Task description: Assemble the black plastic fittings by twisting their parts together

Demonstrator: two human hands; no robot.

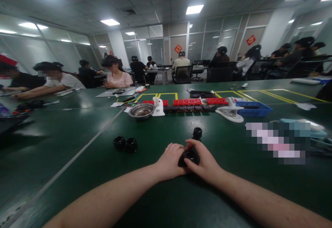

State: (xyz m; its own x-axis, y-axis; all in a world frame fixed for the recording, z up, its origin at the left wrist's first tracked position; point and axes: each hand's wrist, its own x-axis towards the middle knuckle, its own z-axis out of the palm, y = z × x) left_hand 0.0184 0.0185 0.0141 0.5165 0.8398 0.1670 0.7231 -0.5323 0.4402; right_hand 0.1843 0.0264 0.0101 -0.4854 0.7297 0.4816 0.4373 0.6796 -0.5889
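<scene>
On the green table, my left hand (171, 162) curls around the near left side of a glossy black, round, hollow-topped part (191, 154). My right hand (206, 162) grips the same part from the right, thumb and index finger at its rim. Its lower portion is hidden behind my fingers. Just beyond my hands stands another black hollow-topped part (197, 132). To the left, two similar black parts (125, 144) sit side by side, touching or nearly so.
A metal bowl (141, 111) of small pieces stands ahead, beside a white clamp-like stand (158, 106). Red blocks (187, 102) form a row to its right. Farther right are a white clip (230, 110), a blue tray (255, 109) and a blurred bundle (277, 141). People sit beyond the table.
</scene>
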